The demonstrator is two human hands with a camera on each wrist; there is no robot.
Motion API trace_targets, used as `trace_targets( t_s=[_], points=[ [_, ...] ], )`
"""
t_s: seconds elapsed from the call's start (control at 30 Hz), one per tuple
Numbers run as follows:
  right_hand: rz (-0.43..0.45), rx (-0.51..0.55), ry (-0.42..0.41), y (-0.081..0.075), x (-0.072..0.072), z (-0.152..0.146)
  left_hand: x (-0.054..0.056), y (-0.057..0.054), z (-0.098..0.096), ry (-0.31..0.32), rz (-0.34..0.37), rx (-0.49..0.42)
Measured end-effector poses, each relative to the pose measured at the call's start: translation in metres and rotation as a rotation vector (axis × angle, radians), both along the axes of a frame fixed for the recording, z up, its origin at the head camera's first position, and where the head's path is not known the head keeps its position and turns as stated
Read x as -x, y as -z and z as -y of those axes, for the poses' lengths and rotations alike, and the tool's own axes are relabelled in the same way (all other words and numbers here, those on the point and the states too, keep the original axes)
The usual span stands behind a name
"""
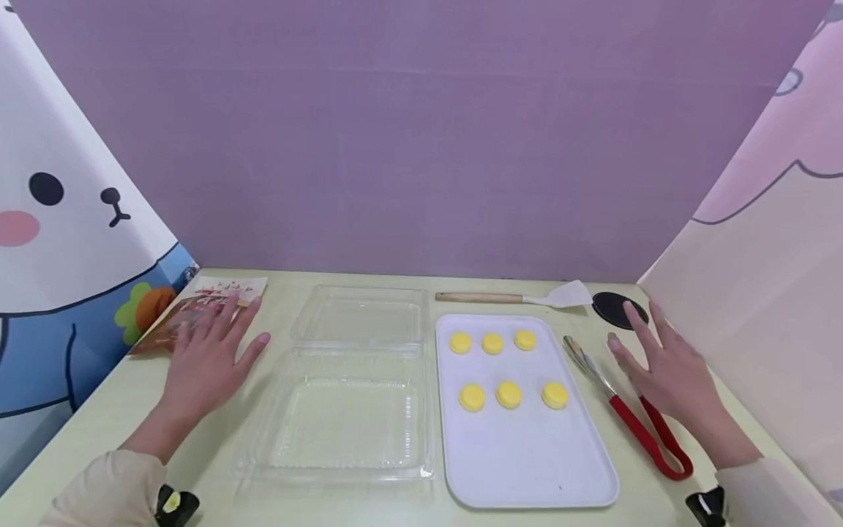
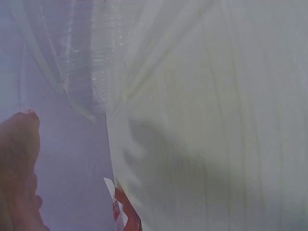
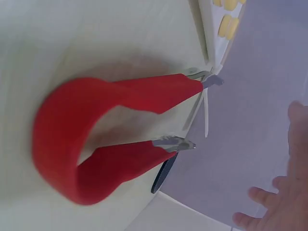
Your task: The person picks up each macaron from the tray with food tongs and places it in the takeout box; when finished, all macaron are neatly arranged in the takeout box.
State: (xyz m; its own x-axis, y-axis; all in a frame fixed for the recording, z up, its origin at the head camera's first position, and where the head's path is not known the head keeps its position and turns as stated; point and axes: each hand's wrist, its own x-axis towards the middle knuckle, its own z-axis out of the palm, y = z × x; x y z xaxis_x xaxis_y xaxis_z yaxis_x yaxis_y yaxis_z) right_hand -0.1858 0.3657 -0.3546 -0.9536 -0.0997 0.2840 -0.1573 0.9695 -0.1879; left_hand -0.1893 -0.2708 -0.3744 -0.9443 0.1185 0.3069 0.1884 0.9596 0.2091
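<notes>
My left hand [image 1: 204, 362] is held with its fingers spread and holds nothing. In the head view its fingertips overlap a printed food packet [image 1: 161, 333] at the far left. To its right lies a clear plastic clamshell box [image 1: 356, 428] with the lid laid back. My right hand [image 1: 675, 377], also spread and holding nothing, is over the red-handled metal tongs [image 1: 635, 424], which lie parted on the table. The right wrist view shows the tongs' red bend [image 3: 55, 144] close up. Between box and tongs is a white tray [image 1: 527, 468] bearing several small round yellow pieces [image 1: 508, 394] in two rows.
Behind the tray lies a white spatula [image 1: 566, 295] with a wooden handle, pointing right. A flat black disc [image 1: 612, 310] is at the back right corner. A purple backdrop [image 1: 421, 161] rises at the table's far edge, with printed cloth panels [image 1: 757, 293] on both sides.
</notes>
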Motion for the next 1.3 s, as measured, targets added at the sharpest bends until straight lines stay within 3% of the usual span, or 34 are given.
trace_targets(
  t_s=[0.13, 0.33, 0.57, 0.9, 1.1, 1.3],
  points=[
    [0.014, 0.074, 0.022, -0.001, -0.005, -0.005, -0.001, -0.005, -0.006, 0.032, 0.022, -0.105],
    [0.031, 0.152, 0.054, -0.001, -0.012, -0.011, 0.001, -0.012, -0.017, 0.071, 0.131, -0.301],
    [0.037, 0.237, 0.045, 0.003, -0.017, -0.012, 0.004, -0.011, -0.027, 0.039, 0.194, -0.446],
    [0.204, 0.292, 0.149, 0.015, -0.022, -0.014, 0.005, -0.006, -0.031, -0.083, 0.404, -0.652],
    [0.264, 0.278, 0.161, 0.020, -0.022, -0.012, 0.004, -0.001, -0.032, -0.048, 0.512, -0.820],
    [0.361, 0.221, 0.189, 0.026, -0.019, -0.012, 0.003, 0.006, -0.033, -0.003, 0.529, -0.876]
  ],
)
